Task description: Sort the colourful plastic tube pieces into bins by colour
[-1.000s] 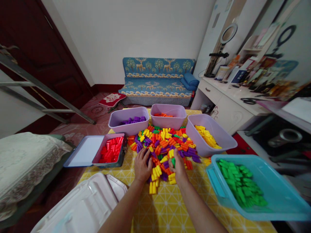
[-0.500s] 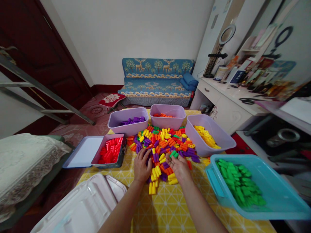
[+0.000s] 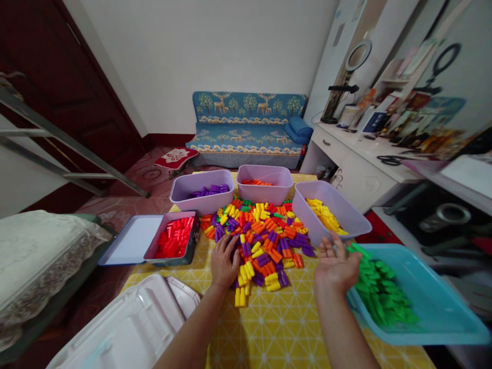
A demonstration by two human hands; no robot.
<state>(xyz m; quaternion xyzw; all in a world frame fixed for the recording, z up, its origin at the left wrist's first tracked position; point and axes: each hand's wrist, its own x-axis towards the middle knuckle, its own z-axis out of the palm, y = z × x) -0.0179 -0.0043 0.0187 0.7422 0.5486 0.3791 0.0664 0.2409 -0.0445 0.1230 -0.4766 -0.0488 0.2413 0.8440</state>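
Note:
A heap of small plastic pieces [image 3: 258,233] in yellow, orange, purple, red and green lies on the yellow tablecloth [image 3: 277,323]. My left hand [image 3: 224,262] rests on the near left edge of the heap, fingers curled among purple and yellow pieces. My right hand [image 3: 336,266] is open, palm up, at the near left rim of the turquoise bin [image 3: 426,302], and green pieces [image 3: 378,289] lie just off its fingertips inside that bin.
Three lilac tubs stand behind the heap: purple pieces [image 3: 202,190], orange pieces [image 3: 264,183], yellow pieces [image 3: 329,212]. A tin of red pieces [image 3: 176,239] sits left with its open lid [image 3: 130,240]. A white lid [image 3: 126,328] lies near left. A dresser [image 3: 361,169] stands right.
My right hand lifted green pieces off the heap, swung right to the turquoise bin and opened there. My left hand stayed at the heap's edge.

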